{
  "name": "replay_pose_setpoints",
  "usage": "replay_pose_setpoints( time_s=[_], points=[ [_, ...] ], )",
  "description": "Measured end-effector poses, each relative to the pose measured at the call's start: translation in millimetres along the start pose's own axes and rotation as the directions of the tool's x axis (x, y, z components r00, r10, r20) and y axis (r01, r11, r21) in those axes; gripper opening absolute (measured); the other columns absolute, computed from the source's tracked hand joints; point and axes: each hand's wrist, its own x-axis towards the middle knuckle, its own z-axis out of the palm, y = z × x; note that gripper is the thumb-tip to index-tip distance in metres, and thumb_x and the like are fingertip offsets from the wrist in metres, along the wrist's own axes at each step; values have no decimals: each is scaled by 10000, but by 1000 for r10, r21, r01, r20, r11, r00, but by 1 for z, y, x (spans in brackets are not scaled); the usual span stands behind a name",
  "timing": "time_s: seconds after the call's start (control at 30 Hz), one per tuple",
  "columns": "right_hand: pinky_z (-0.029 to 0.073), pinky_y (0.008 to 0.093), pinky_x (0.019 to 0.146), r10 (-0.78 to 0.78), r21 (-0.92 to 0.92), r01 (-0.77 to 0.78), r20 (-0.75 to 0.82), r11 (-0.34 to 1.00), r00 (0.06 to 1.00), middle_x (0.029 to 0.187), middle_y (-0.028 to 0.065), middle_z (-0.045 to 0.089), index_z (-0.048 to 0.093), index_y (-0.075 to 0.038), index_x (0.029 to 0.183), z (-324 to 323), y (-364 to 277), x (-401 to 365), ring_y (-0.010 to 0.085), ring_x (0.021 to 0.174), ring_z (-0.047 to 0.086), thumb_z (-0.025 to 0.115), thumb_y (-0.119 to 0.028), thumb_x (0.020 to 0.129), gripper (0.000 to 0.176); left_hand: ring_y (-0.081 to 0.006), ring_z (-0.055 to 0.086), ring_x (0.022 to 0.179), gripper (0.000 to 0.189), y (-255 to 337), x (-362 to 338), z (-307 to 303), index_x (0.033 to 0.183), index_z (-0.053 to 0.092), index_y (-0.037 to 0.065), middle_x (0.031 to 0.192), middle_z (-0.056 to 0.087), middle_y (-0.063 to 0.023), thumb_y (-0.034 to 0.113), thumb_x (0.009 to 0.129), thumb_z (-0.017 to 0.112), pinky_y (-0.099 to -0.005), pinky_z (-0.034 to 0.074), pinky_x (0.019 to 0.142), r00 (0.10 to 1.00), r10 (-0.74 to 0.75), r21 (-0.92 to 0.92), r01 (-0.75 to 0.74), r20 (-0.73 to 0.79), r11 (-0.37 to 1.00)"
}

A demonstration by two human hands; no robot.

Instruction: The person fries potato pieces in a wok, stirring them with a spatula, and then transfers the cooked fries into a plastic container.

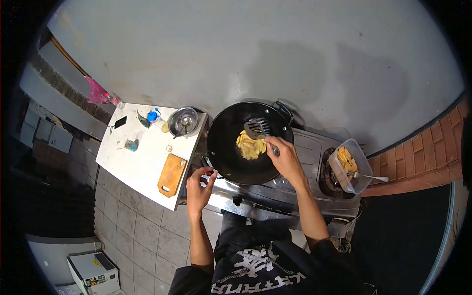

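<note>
A large black wok (228, 147) sits on the stove, with a heap of yellow food pieces (250, 147) in its middle. My right hand (283, 156) is closed round the handle of a black slotted spatula (255, 128), whose head is over the wok beside the food. At the wok's near left rim, the thumb and fingers of my left hand (199, 189) pinch at the wok handle (206, 161). A small pale spot shows at those fingertips; I cannot make out what it is.
Right of the wok, a clear plastic container (361, 181) holding yellow-orange pieces and a fork (368, 176) rests over the second burner. The white table (135, 164) at left bears a wooden cutting board (172, 175), a metal bowl (183, 121), a blue-capped bottle (153, 116) and a phone (120, 122).
</note>
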Motion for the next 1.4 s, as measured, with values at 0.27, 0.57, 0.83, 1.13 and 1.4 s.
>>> replay_pose_setpoints(
  time_s=[0.27, 0.57, 0.83, 1.13, 1.4],
  points=[
    [509, 446, 725, -36, 12, 35, 128, 999, 991, 955, 216, 654, 639, 12, 1090, -1, -1, -4, 415, 851, 658, 626, -69, 939, 172, -154, 577, 623, 224, 4, -5, 0, 1013, 718, -3, 822, 650, -89, 170, 879, 762, -292, 471, 594, 1000, 3, 3, -3, -13, 1000],
    [502, 441, 740, 47, 8, -49, 109, 999, 993, 944, 211, 647, 647, 13, 1117, 4, 3, -8, 413, 832, 643, 616, -39, 938, 188, -150, 582, 623, 227, -6, 1, -1, 1020, 718, -8, 829, 665, -98, 163, 878, 762, -288, 462, 586, 996, 84, -2, -84, 11, 996],
    [506, 435, 739, -29, -37, 27, -44, 999, 999, 947, 213, 650, 639, 19, 1094, 5, -5, -4, 420, 852, 645, 618, -58, 940, 174, -143, 579, 624, 229, -11, 9, -1, 1038, 722, 4, 820, 673, -92, 161, 877, 761, -290, 455, 585, 998, 29, -45, -26, 55, 999],
    [496, 428, 716, -5, -32, 8, 92, 999, 996, 936, 207, 638, 641, 6, 1116, 1, -9, -8, 401, 809, 637, 627, -22, 920, 199, -143, 577, 623, 235, -10, 10, -2, 1037, 731, 17, 817, 668, -85, 184, 875, 767, -290, 437, 569, 999, 33, -48, -31, 39, 998],
    [517, 424, 771, -88, 43, 83, 126, 996, 988, 1009, 206, 655, 637, 19, 1121, 27, -1, 10, 408, 880, 643, 627, -56, 938, 197, -123, 561, 608, 227, -9, 6, -1, 1033, 735, 25, 783, 652, -65, 190, 880, 766, -284, 390, 522, 999, 19, -68, -15, 50, 998]
  ],
)
